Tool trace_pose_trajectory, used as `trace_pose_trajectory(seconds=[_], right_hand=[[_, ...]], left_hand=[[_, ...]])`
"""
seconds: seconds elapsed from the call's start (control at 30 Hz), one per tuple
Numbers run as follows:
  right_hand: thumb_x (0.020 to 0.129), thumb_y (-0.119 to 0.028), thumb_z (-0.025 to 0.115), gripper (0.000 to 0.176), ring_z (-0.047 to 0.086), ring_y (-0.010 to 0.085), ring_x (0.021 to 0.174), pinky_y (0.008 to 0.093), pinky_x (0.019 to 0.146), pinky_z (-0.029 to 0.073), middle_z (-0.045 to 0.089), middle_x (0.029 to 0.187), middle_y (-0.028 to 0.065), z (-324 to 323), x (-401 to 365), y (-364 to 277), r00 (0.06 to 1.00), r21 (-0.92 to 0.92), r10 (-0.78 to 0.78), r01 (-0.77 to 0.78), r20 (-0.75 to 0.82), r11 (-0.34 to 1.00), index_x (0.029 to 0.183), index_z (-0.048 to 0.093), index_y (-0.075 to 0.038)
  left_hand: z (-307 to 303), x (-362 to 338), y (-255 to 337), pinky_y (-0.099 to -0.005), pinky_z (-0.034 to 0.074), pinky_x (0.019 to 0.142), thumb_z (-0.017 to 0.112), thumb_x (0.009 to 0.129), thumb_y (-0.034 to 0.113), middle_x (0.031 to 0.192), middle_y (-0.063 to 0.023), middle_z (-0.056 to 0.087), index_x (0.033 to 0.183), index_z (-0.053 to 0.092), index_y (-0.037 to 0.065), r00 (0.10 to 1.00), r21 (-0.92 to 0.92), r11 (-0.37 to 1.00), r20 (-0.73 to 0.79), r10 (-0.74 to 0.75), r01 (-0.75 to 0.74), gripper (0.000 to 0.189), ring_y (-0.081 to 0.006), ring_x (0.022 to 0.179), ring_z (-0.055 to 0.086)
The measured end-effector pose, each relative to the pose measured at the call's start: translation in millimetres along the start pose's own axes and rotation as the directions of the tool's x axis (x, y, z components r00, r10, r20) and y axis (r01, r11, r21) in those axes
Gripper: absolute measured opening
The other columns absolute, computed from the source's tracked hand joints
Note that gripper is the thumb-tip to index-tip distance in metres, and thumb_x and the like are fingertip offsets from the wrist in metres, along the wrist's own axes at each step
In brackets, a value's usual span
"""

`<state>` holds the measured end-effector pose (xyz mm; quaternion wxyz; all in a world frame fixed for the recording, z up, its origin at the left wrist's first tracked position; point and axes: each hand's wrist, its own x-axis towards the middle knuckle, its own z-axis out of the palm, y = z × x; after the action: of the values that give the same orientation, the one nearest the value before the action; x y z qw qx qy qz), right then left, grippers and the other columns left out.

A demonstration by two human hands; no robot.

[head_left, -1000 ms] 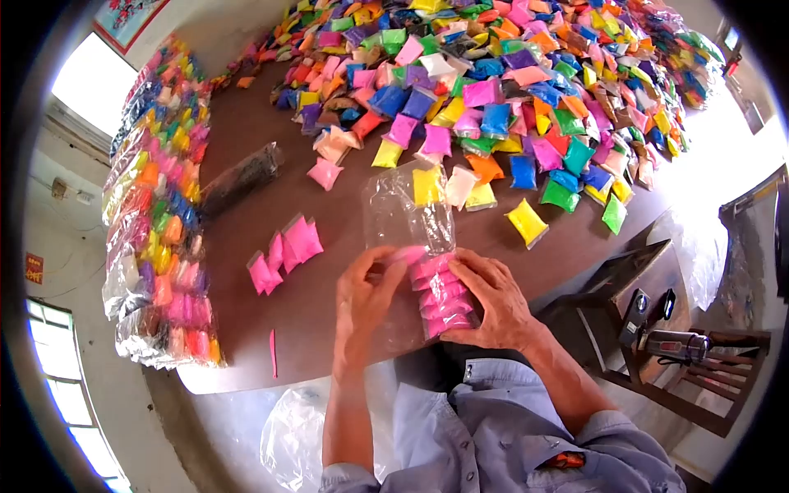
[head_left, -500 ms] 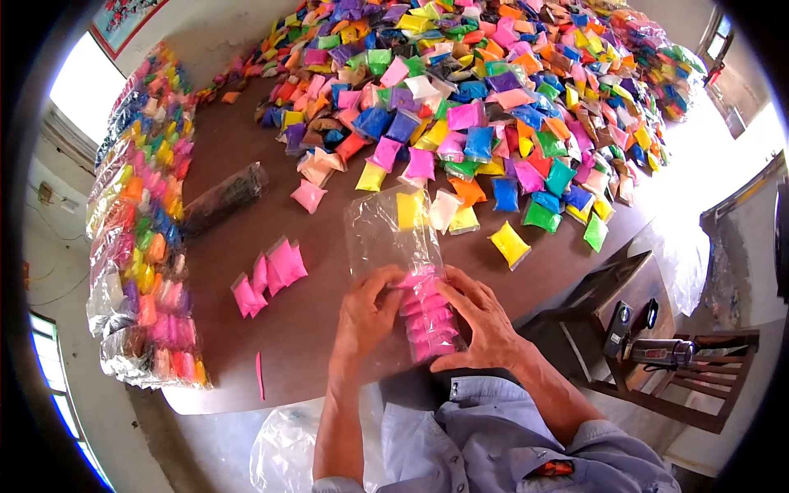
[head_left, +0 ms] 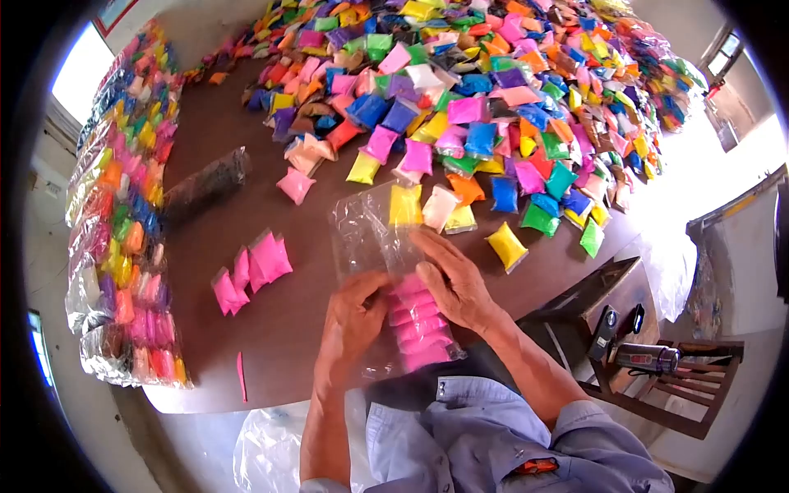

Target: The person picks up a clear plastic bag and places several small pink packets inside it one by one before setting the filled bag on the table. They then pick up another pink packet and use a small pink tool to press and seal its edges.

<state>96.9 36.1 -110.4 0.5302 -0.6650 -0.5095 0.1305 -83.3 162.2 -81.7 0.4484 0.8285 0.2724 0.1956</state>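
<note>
A clear plastic bag (head_left: 357, 226) lies in front of me with a row of pink packets (head_left: 419, 324) stacked in its lower part. My left hand (head_left: 355, 312) has its fingers curled in on the left edge of the bag, beside the packets. Over the bag's right side, my right hand (head_left: 460, 287) stretches its fingers up past the top packet, thumb apart from them. Through the bag's upper end shows a yellow packet (head_left: 405, 204). Several loose pink packets (head_left: 267, 261) lie on the brown table (head_left: 304, 361) to the left.
A big heap of coloured packets (head_left: 485, 107) covers the table's far side. Filled bags (head_left: 131, 238) line the left edge, near a dark packed bag (head_left: 205, 185). A thin pink strip (head_left: 242, 376) lies near the front edge. At right, a wooden chair (head_left: 699, 386) stands by a flask (head_left: 649, 357).
My right hand has slid up the bag from beside the packets to above them, fingers straighter. My left hand stays at the left edge. The view has shifted slightly.
</note>
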Motion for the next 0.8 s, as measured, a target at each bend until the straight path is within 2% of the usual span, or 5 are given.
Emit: trace_pose_trajectory(seconds=[0.1, 0.13, 0.27, 0.47, 0.8], right_hand=[[0.102, -0.017, 0.072, 0.047, 0.071, 0.0249, 0.118, 0.0323, 0.089, 0.058, 0.061, 0.152, 0.0214, -7.7, 2.0, -12.9, 0.967, 0.143, 0.247, -0.253, 0.059, 0.957, 0.147, 0.062, -0.004], [0.097, -0.016, 0.080, 0.048, 0.071, 0.0135, 0.105, 0.0264, 0.077, 0.057, 0.070, 0.140, 0.0139, -3.6, 1.2, -3.6, 0.981, 0.134, 0.192, -0.188, -0.019, 0.973, 0.141, 0.067, -0.004], [0.092, -0.002, 0.084, 0.036, 0.062, 0.0029, 0.090, 0.0205, 0.077, 0.052, 0.074, 0.107, -0.0016, 0.2, 2.8, -0.3, 0.941, 0.254, 0.338, -0.318, -0.037, 0.913, 0.127, 0.075, -0.004], [0.093, -0.001, 0.081, 0.016, 0.067, 0.0034, 0.087, 0.0214, 0.078, 0.055, 0.077, 0.097, -0.0021, 8.5, 0.7, 0.6, 0.928, 0.326, 0.354, -0.302, -0.114, 0.896, 0.110, 0.078, -0.003], [0.097, -0.007, 0.079, 0.010, 0.063, 0.0021, 0.080, 0.0217, 0.071, 0.052, 0.074, 0.091, -0.0039, 10.7, 3.8, -9.3, 0.925, 0.344, 0.366, -0.312, -0.104, 0.886, 0.106, 0.078, -0.002]], left_hand=[[-2.3, 2.2, 2.6, -0.0353, 0.060, 0.088, 0.065, 0.087, -0.009, 0.114, -0.0164, 0.077, 0.117, 0.078, 0.001, 0.999, -0.043, 0.998, -0.020, 0.042, -0.043, 0.034, -0.0280, 0.100, 0.076], [-2.6, 2.4, 5.3, -0.0352, 0.060, 0.088, 0.065, 0.087, -0.009, 0.113, -0.0165, 0.077, 0.117, 0.077, 0.001, 1.000, -0.066, 0.998, 0.011, 0.014, -0.013, 0.035, -0.0281, 0.100, 0.076], [0.5, 5.6, 5.9, -0.0417, 0.057, 0.094, 0.064, 0.090, -0.003, 0.111, -0.0186, 0.077, 0.119, 0.075, 0.005, 0.996, -0.079, 0.997, 0.088, 0.004, 0.003, 0.032, -0.0371, 0.109, 0.073], [5.6, 2.0, 17.5, -0.0425, 0.059, 0.088, 0.064, 0.090, -0.002, 0.110, -0.0211, 0.076, 0.117, 0.073, 0.004, 0.993, -0.077, 0.993, 0.072, -0.088, 0.094, 0.029, -0.0384, 0.102, 0.075], [3.2, -12.7, 15.0, -0.0407, 0.059, 0.086, 0.066, 0.090, -0.002, 0.114, -0.0224, 0.075, 0.123, 0.072, 0.003, 0.993, -0.078, 0.991, 0.044, -0.107, 0.110, 0.034, -0.0338, 0.103, 0.076]])
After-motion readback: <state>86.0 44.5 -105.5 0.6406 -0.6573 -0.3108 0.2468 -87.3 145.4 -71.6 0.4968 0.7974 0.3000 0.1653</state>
